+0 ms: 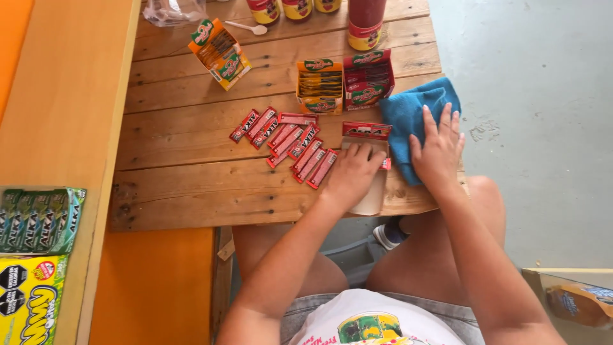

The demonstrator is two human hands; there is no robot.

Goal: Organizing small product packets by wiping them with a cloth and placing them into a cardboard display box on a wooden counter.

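Pressing down on an emptied red display box (368, 167) with the left hand (353, 174), palm flat, fingers spread, nothing clasped.

The right hand (438, 152) lies open on a blue cloth (408, 112) at the wooden table (191, 185) edge. The box interior is mostly hidden under the hand. Loose red candy sticks (290, 142) lie just left; two open boxes (345, 83) stand behind.

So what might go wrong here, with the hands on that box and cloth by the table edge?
The left hand presses on an open red box whose near end juts past the wooden table edge; it could tip off. The blue cloth under the right hand overhangs the corner and may slide off. The loose red candy sticks lie right beside the left hand, so a sweep might scatter them.
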